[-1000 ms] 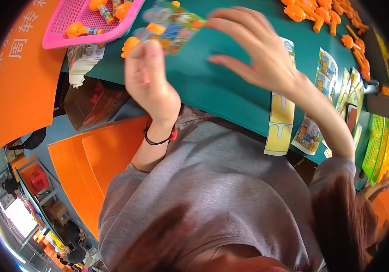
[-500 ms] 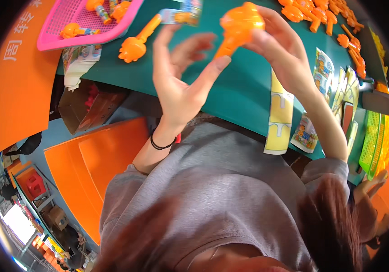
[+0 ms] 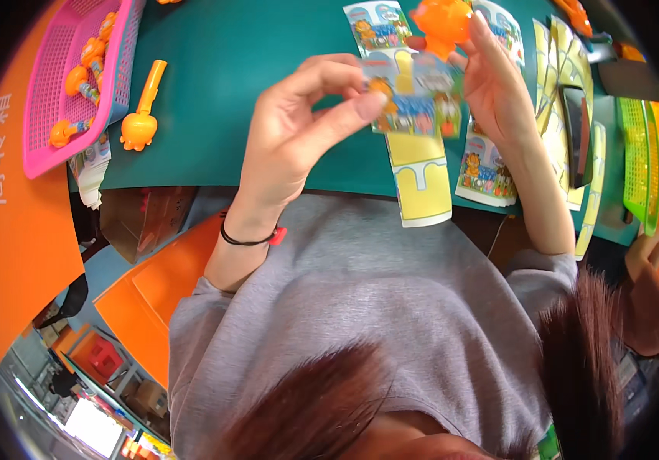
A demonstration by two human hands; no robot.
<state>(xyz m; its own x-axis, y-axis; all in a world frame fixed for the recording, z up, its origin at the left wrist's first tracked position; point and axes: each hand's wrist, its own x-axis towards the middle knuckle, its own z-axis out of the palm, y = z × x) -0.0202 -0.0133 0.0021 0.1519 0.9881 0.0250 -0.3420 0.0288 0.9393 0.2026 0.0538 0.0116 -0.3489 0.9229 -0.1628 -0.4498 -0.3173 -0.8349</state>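
Observation:
My left hand [image 3: 299,130] pinches a printed cartoon label [image 3: 415,106] between thumb and fingers; the label is slightly blurred by motion. Just beyond it, my right hand [image 3: 498,96] grips an orange plastic toy [image 3: 444,24] with a rounded head. The label hides the toy's lower part. Below both hands, a yellow label strip [image 3: 424,188] hangs over the green table's near edge. A stack of cartoon labels [image 3: 484,167] lies by my right wrist, and another cartoon label [image 3: 375,24] is farther off. To the left rests an orange toy wand [image 3: 140,126].
A pink mesh basket [image 3: 36,142] holding several orange toys stands at the left, beside a stack of paper slips [image 3: 93,172]. On the right are more yellow strips [image 3: 567,146], a dark elongated object [image 3: 575,126] and a green basket [image 3: 636,165]. Another person's arm [image 3: 644,261] shows there.
My left hand, open before, now holds a cartoon label in front of the orange toy. My right hand still grips the toy. The whole view has shifted, bringing the basket farther into sight.

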